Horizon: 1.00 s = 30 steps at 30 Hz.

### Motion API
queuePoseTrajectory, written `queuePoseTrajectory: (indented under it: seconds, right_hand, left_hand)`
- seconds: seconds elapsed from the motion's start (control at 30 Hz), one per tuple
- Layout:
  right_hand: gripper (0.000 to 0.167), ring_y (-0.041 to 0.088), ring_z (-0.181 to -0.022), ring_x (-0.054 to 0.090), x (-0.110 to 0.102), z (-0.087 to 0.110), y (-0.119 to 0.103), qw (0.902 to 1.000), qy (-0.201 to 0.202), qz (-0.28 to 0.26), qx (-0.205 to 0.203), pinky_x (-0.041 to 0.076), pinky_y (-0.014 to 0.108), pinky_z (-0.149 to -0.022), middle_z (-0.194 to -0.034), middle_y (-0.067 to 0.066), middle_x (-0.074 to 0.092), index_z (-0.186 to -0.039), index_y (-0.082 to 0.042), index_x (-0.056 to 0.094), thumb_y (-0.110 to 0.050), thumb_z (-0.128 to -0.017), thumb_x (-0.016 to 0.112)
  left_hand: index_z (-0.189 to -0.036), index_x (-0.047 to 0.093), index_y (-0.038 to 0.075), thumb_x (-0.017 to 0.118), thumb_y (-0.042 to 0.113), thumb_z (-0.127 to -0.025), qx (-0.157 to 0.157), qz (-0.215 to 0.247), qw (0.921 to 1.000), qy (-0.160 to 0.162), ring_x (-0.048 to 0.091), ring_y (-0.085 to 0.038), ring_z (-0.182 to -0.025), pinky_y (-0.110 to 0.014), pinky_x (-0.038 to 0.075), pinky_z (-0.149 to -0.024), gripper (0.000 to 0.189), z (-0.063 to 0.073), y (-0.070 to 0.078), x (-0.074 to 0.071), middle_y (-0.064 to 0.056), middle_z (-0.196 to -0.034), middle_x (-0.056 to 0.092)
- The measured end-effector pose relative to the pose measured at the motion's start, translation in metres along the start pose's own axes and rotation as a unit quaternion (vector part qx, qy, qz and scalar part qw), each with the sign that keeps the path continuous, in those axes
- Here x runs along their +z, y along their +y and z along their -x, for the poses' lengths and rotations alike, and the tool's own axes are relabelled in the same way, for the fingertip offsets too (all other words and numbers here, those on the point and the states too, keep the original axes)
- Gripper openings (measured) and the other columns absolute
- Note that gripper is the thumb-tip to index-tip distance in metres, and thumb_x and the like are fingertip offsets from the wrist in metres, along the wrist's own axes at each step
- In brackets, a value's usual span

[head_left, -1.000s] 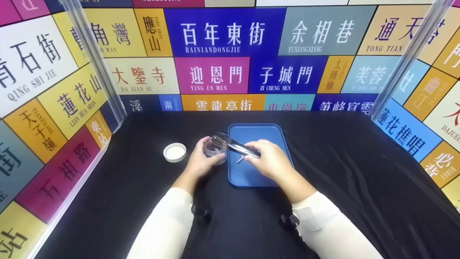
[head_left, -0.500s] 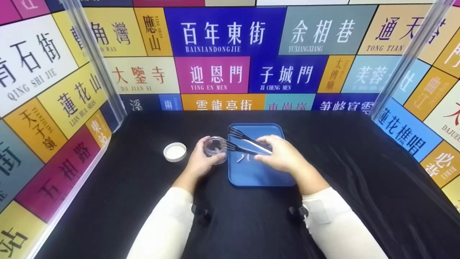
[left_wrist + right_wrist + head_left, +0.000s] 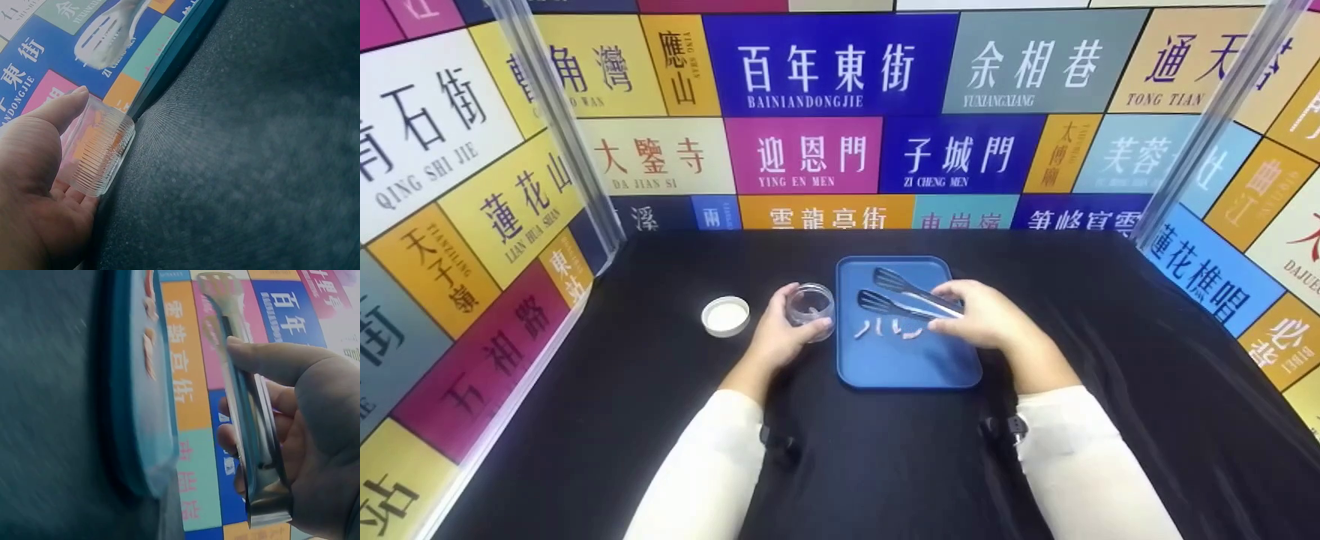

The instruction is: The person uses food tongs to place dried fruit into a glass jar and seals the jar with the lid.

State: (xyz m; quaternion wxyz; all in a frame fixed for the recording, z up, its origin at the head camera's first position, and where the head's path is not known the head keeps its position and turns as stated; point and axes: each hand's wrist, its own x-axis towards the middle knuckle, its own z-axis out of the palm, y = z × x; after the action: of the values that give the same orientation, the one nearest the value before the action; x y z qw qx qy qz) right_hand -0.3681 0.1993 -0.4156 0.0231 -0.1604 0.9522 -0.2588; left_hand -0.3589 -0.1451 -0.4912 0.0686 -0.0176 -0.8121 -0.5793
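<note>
My left hand grips a clear ribbed jar, fingers around its far side and thumb at the near side. A small pale piece shows inside the jar, which has no lid on it. With my right hand I hold metal tongs that have dark slotted heads. The two heads stand apart, over the blue tray, pointing left. Several small pinkish-white curved pieces lie in a row on the tray below the tongs. In the right wrist view, thumb and fingers close around the tong arms.
A white round lid lies left of the jar on the black tablecloth. The tray stands just right of the jar. Panels with large lettering wall the table at the back and both sides.
My right hand has drawn the tongs from over the jar to the right, over the tray, and their heads have spread apart. The left hand and jar stay put.
</note>
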Motion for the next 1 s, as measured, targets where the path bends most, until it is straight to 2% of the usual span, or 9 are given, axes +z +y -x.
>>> queuePoseTrajectory:
  seconds: [0.2,0.3,0.57,0.8,1.0]
  right_hand:
    - [0.057,0.032,-0.109,0.067,-0.014,0.007,0.011,0.9988,-0.038,0.006,0.03,0.053,0.054,-0.103,-0.125,0.017,0.074,-0.138,-0.009,0.068,-0.035,-0.09,0.084]
    - [0.056,0.031,-0.105,0.066,-0.018,0.01,0.014,0.9976,-0.053,0.017,0.041,0.053,0.052,-0.1,-0.121,0.017,0.074,-0.136,-0.008,0.069,-0.035,-0.09,0.085]
    - [0.053,0.032,-0.109,0.067,-0.018,0.012,0.018,0.9961,-0.069,0.035,0.044,0.052,0.056,-0.105,-0.124,0.019,0.074,-0.134,-0.007,0.071,-0.033,-0.089,0.085]
    - [0.048,0.033,-0.109,0.066,-0.017,0.012,0.018,0.9951,-0.069,0.034,0.062,0.051,0.058,-0.107,-0.124,0.019,0.074,-0.133,-0.009,0.072,-0.029,-0.091,0.084]
    - [0.04,0.032,-0.104,0.067,-0.015,0.009,0.018,0.9954,-0.063,0.032,0.065,0.053,0.057,-0.104,-0.118,0.017,0.076,-0.128,-0.01,0.074,-0.023,-0.092,0.083]
  left_hand:
    - [-0.162,0.04,0.013,0.091,0.029,-0.086,0.0,-0.008,1.0,0.001,0.058,-0.032,-0.144,-0.046,0.043,-0.126,0.093,0.0,0.0,-0.001,-0.014,-0.16,0.056]
    - [-0.162,0.04,0.013,0.091,0.029,-0.086,0.002,-0.011,0.9999,0.002,0.057,-0.032,-0.145,-0.046,0.042,-0.127,0.093,0.0,0.0,-0.001,-0.014,-0.16,0.055]
    - [-0.161,0.041,0.011,0.09,0.028,-0.086,0.006,-0.008,0.9999,0.002,0.057,-0.032,-0.145,-0.046,0.042,-0.127,0.091,0.0,0.0,0.0,-0.015,-0.16,0.055]
    - [-0.161,0.041,0.01,0.091,0.027,-0.086,0.01,-0.002,0.9999,0.001,0.057,-0.033,-0.145,-0.046,0.042,-0.127,0.091,0.0,0.001,0.0,-0.016,-0.16,0.056]
    - [-0.161,0.041,0.01,0.091,0.028,-0.086,0.012,-0.005,0.9999,0.004,0.056,-0.033,-0.146,-0.046,0.041,-0.127,0.092,0.0,-0.001,0.0,-0.017,-0.159,0.056]
